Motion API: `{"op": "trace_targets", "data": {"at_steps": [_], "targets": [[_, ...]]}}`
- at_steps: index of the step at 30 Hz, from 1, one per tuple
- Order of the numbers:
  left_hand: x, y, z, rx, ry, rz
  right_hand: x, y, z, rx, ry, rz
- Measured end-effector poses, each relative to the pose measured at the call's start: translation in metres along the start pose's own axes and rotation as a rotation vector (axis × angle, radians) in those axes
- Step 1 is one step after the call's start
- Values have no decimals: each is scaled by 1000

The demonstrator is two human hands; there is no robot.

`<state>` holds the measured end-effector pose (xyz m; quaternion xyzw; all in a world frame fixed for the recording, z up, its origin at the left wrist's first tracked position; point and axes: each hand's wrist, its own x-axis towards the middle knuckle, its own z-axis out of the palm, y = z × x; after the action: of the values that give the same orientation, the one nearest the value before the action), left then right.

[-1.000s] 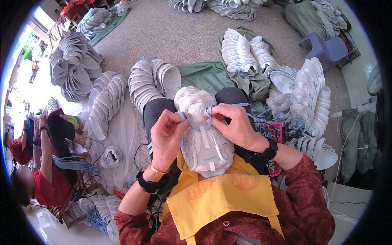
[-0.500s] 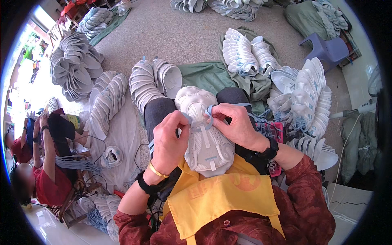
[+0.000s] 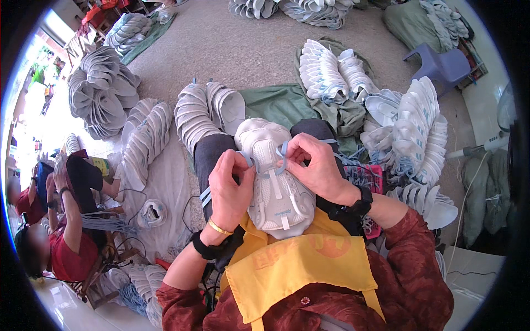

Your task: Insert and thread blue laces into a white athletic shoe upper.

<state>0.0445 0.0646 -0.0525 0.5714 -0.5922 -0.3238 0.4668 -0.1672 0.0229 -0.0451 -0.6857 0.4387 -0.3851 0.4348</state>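
A white shoe upper (image 3: 282, 203) lies across my lap between my knees, its toe pointing away from me. A light blue shoelace (image 3: 269, 174) crosses it near the toe, under a white tongue strip. At the left, my left hand (image 3: 229, 179) pinches one end of the lace, which bends in a small curve by the fingertips. My right hand (image 3: 316, 166) pinches the other end, which stands up in a loop above the upper. Both hands hover just over the upper's sides. A yellow apron (image 3: 301, 270) spreads beneath its near end.
Stacked shoe uppers stand beyond my left knee (image 3: 193, 113), at far left (image 3: 102, 91) and at right (image 3: 422, 129). A pink basket (image 3: 376, 179) sits by my right leg. A purple stool (image 3: 439, 63) stands far right. Two people work at left, one in a red shirt (image 3: 74, 251).
The lace at my left fingertips now shows as a more open curve. My left hand has shifted slightly, and both hands keep their pinch. The upper has barely moved.
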Motion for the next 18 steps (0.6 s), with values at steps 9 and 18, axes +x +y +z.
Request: {"op": "trace_targets", "data": {"at_steps": [9, 18], "targets": [[-10, 7, 1, 143, -7, 70, -3, -1, -2, -139, 12, -85], [-19, 20, 1, 138, -45, 92, -20, -29, -17, -328, -168, -234]]}}
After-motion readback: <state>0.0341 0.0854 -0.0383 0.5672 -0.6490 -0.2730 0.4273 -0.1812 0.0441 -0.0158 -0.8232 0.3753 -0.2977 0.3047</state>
